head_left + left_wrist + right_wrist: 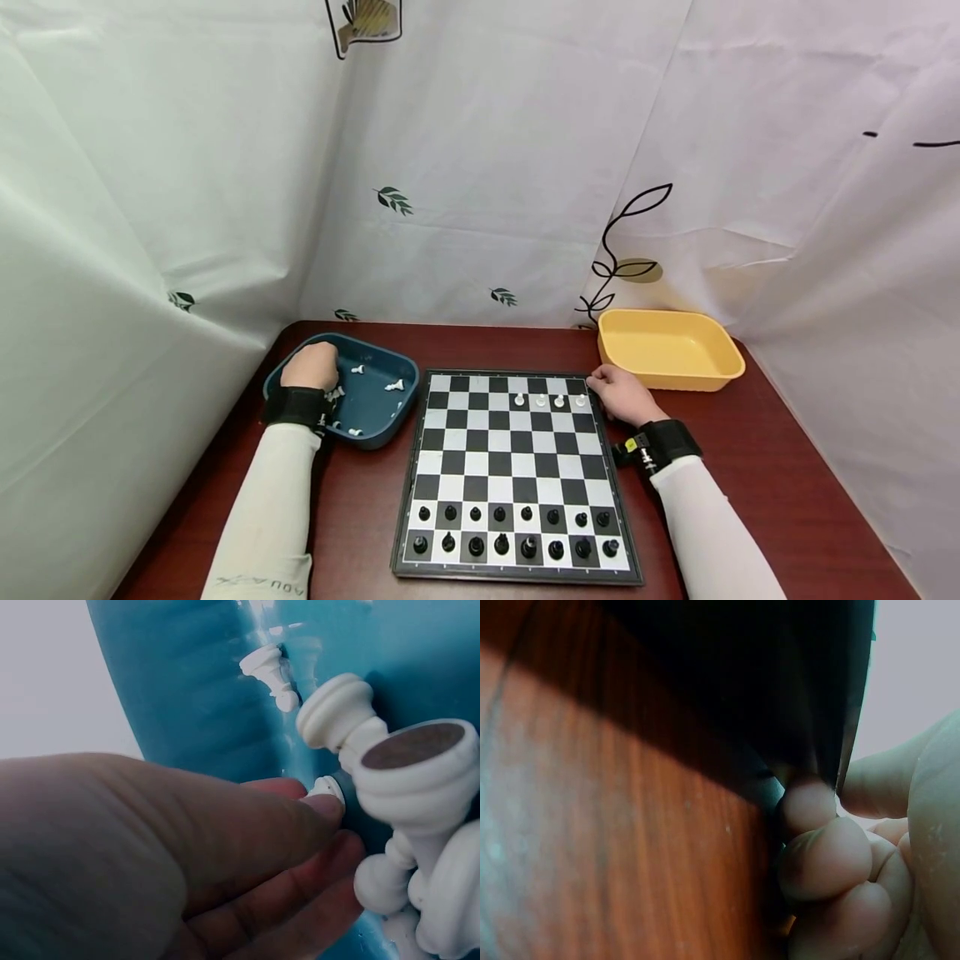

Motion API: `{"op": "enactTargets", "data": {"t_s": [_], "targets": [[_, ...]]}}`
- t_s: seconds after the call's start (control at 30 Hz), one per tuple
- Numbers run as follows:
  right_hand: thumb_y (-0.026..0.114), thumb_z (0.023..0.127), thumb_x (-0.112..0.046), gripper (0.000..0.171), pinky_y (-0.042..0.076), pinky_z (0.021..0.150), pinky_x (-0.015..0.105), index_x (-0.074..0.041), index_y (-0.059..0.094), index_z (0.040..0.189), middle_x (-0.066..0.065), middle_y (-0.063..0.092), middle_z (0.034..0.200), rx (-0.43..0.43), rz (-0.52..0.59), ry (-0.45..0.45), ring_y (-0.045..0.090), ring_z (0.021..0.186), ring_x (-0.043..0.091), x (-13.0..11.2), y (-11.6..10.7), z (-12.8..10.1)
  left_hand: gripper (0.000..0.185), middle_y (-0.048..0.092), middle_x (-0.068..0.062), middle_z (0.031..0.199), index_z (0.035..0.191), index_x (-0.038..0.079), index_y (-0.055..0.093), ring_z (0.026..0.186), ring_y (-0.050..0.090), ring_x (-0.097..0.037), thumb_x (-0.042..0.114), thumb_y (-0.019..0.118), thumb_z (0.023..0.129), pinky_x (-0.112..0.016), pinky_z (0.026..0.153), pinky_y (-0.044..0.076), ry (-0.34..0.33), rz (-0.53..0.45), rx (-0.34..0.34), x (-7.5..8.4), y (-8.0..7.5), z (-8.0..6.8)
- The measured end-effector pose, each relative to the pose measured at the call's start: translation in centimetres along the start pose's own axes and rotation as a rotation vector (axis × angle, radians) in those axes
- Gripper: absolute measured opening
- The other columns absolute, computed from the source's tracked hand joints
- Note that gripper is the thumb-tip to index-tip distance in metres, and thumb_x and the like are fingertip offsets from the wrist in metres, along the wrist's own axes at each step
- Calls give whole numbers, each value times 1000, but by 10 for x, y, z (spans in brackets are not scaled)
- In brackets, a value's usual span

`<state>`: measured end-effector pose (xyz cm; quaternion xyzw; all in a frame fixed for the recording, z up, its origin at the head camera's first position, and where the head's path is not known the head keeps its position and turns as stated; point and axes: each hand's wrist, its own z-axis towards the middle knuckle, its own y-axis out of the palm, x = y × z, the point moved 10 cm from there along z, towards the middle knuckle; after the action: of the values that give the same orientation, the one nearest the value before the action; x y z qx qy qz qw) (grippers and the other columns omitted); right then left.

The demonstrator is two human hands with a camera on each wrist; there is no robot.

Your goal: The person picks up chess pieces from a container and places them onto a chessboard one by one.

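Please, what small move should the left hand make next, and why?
Probably pinch one white piece and lift it out. The left hand is inside the blue tray among loose pieces; the chessboard shows only four white pawns, while the right hand steadies its edge.

A black-and-white chequered chessboard (517, 467) was seen on a reddish-brown wooden table (750, 500). White chess pieces (390, 795) were shown in a dark teal tray (375, 408); a yellow tray (667, 350) was noted, with leaf-printed white curtains (487, 167) behind.
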<state>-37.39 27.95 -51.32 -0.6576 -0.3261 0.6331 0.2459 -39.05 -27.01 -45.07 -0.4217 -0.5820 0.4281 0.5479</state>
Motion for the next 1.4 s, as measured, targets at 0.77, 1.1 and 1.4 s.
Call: {"op": "enactTargets", "data": {"t_s": [0.77, 1.1, 1.4], "targets": [[57, 115, -27, 33, 51, 61, 38, 3, 66, 127, 7, 61, 70, 3, 2, 0, 61, 53, 22, -2, 0, -2, 19, 77, -27, 116, 111, -5, 82, 101, 73, -44, 3, 68, 101, -63, 89, 61, 211, -69, 185, 37, -34, -11], [57, 114, -27, 31, 51, 61, 39, 2, 65, 124, 6, 61, 69, -4, 13, 0, 61, 53, 23, -1, 0, -2, 16, 73, -20, 112, 112, 0, 81, 87, 66, -31, 9, 70, 104, -50, 77, 57, 335, -145, 215, 83, -42, -24], [57, 115, -26, 31, 50, 63, 39, 2, 65, 124, 6, 59, 65, 0, 12, -4, 61, 52, 23, -2, -1, -2, 14, 71, -10, 106, 111, 5, 81, 87, 65, -24, 10, 70, 104, -45, 79, 58, 444, -204, 191, 131, -38, -39]]}}
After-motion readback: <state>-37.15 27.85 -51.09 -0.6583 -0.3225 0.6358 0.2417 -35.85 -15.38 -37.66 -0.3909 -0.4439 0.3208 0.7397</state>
